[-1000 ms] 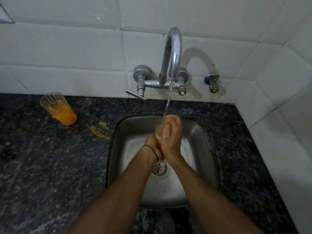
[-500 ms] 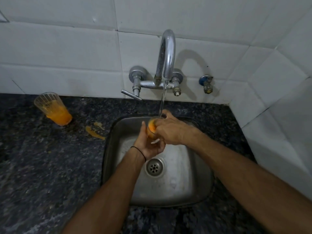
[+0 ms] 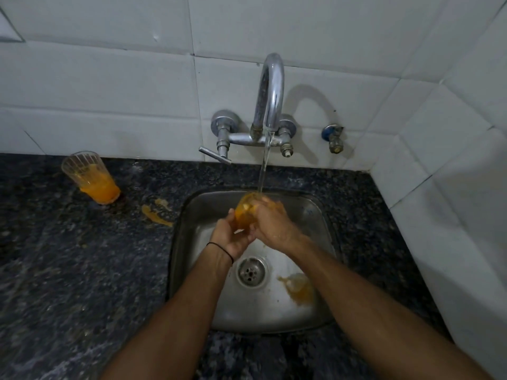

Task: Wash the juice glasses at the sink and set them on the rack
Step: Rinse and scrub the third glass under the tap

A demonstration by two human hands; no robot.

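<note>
Orange-stained juice glass (image 3: 245, 213) sat over the sink (image 3: 323, 215), gripped by the left hand (image 3: 233, 238), right hand (image 3: 270, 224) curled around it at 12 o'clock for rinsing under the tap (image 3: 270, 89).

Speckled counter (image 3: 68, 270): juice glass (image 3: 92, 178), spill (image 3: 155, 215).

Both forearms reach forward and converge. The left hand (image 3: 229, 237), a dark band at its wrist, curls its fingers upward in a grip; the right hand (image 3: 270, 223) wraps over from the right, touching it.
</note>
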